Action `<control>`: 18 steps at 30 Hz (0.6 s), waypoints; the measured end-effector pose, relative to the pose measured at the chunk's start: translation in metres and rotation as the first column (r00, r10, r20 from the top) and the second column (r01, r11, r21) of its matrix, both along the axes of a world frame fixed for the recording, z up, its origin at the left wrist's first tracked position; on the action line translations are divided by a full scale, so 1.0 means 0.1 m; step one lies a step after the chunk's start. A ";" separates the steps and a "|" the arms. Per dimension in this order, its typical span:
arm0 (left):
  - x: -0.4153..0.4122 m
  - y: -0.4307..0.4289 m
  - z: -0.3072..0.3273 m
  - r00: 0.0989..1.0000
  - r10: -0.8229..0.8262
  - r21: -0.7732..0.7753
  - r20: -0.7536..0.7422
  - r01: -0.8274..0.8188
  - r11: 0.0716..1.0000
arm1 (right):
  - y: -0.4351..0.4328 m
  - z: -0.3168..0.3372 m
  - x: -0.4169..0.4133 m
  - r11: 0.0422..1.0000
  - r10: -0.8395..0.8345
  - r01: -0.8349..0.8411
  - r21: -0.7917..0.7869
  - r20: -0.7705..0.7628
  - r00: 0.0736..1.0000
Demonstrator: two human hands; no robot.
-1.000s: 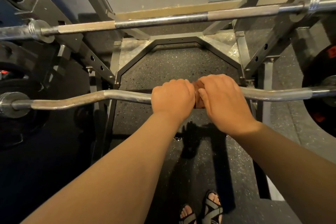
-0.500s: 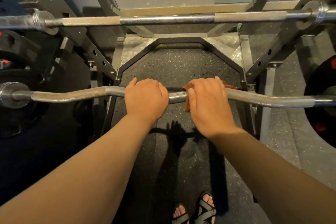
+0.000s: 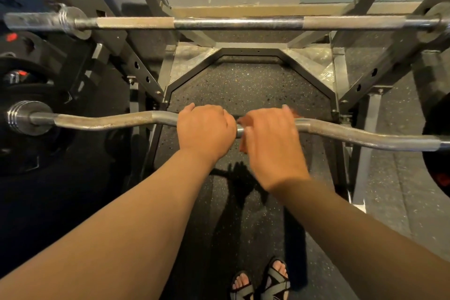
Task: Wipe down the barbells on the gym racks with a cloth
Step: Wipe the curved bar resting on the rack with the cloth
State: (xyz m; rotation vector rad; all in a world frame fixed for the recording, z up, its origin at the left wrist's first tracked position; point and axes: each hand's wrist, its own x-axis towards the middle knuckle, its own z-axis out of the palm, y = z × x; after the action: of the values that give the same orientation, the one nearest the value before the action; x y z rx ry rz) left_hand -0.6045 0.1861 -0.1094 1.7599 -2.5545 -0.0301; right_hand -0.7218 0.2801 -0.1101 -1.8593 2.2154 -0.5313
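Half a second ago a stretch of bare bar was seen between the hands; that gap is now nearly shut. The right hand (image 3: 270, 146) is blurred and has been drawn left toward the left hand (image 3: 205, 129), likely a return stroke. The centre of the curl bar (image 3: 104, 122) is judged mid-wipe. The knurled bends to left and right are probably not yet done.

Left hand: fingers wrapped over the bar, overhand, so the bar is steadied.
Right hand: fingers curled over the bar, with the rust-brown cloth (image 3: 243, 121) pinned underneath. Only scraps of cloth are seen at the hand's edges. Grip tightness cannot be told through the blur.

The curl bar is laid across the rack (image 3: 136, 68), low and near. The straight barbell (image 3: 238, 22) is racked higher and farther, with no hand on it. Black plates (image 3: 24, 75) are stored at left. Any further leftward stroke is blocked by the left hand itself, which would have to be shifted.
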 end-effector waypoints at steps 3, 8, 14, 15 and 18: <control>0.03 -0.01 -0.03 1.000 0.004 -0.025 -0.004 -0.004 1.000 | -0.01 0.00 -0.10 0.977 0.213 -0.213 0.000 -0.020 0.977; 0.00 -0.01 -0.03 1.000 -0.009 -0.024 -0.017 0.009 1.000 | 0.04 -0.04 -0.39 0.996 0.054 -0.055 -0.070 -0.014 0.998; 0.03 0.00 -0.04 0.999 -0.023 -0.043 -0.046 0.021 0.999 | -0.01 0.01 -0.13 0.968 0.249 -0.248 -0.027 0.142 0.958; 0.03 0.00 -0.04 0.998 -0.022 -0.035 -0.050 0.020 0.999 | -0.01 0.01 -0.20 0.971 0.239 -0.237 -0.035 0.169 0.956; 0.05 -0.01 -0.04 0.999 -0.014 -0.023 -0.038 0.013 1.000 | -0.03 0.02 -0.35 0.989 0.149 -0.147 -0.027 0.162 0.975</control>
State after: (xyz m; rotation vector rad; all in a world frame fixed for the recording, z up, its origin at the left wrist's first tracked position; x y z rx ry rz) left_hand -0.5998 0.1846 -0.1136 1.7170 -2.5303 -0.0338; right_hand -0.7572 0.2772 -0.1083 -1.8953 1.9561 -0.6484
